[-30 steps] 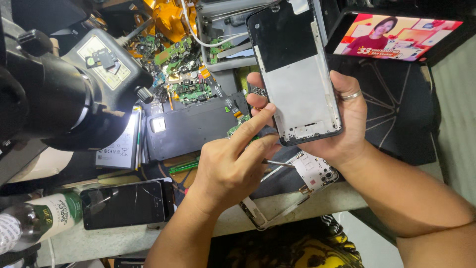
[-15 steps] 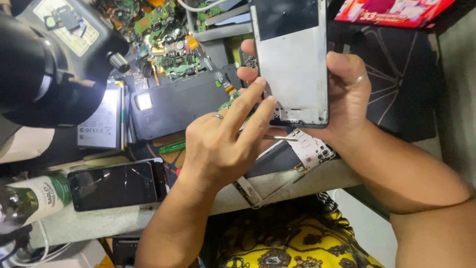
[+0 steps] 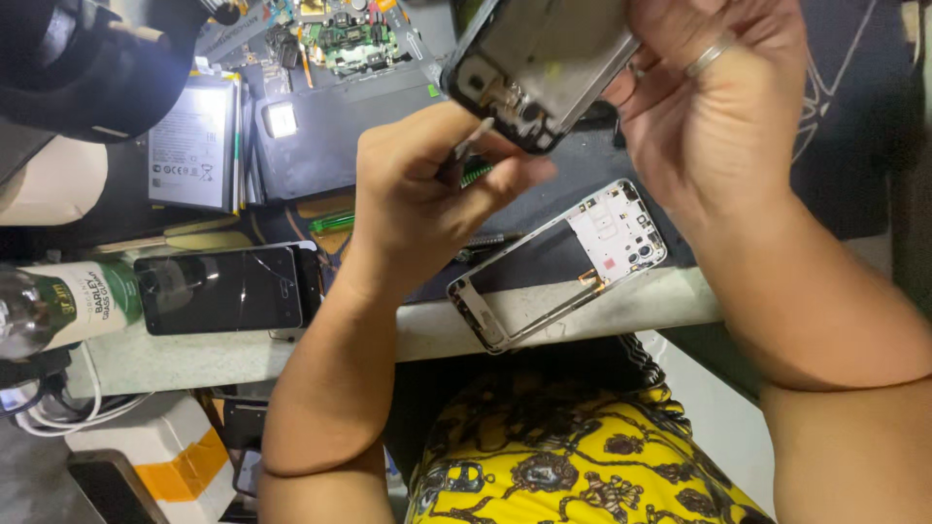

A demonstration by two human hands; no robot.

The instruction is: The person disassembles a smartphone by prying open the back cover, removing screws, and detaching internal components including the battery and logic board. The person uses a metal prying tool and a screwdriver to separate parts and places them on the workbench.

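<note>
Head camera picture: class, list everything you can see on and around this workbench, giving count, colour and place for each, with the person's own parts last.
Opened phone body: one, grey inside with a black edge, held up at top centre.
Thin metal tool: one, silver, tip at the phone body's lower corner.
Bare phone frame: one, silver and white, on the bench edge.
Cracked-screen phone: one, black, left of centre.
Flat battery: one, grey, upper left.
Circuit boards: several, green, top.
Bottle: one, clear with a green and white label, lying far left.
Left hand: holds the tool.
Right hand: ring on one finger, holds the phone body.
</note>
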